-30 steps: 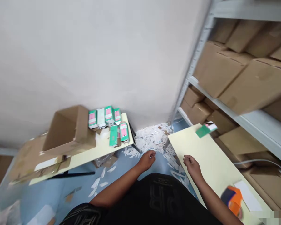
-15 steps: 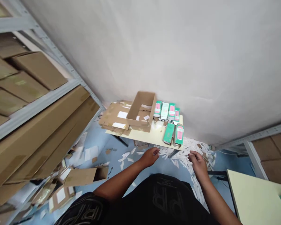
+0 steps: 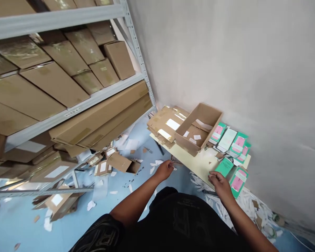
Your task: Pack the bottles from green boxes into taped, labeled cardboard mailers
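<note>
My left hand (image 3: 165, 170) is in front of the table's near edge, over the blue floor, its fingers loosely bent with nothing seen in them. My right hand (image 3: 221, 184) hovers at the near edge by a green box (image 3: 224, 167); its fingers are half curled and slightly apart, and no held thing shows. Whether it touches that box I cannot tell. Beside it lies a green box with a pink panel (image 3: 238, 181). Behind them stand several similar green and white boxes (image 3: 228, 138). An open cardboard box (image 3: 190, 147) holds paper scraps, left of these.
Flattened cardboard (image 3: 164, 120) is stacked on the left end of the cream table (image 3: 186, 157). A metal shelf (image 3: 89, 101) loaded with cartons rises at left. Paper scraps and an open carton (image 3: 122, 163) litter the floor. A grey wall (image 3: 225, 52) stands behind.
The view has turned left, so the table sits further right and more shelving shows. My right hand has come closer to the green boxes. The side table at right is out of view.
</note>
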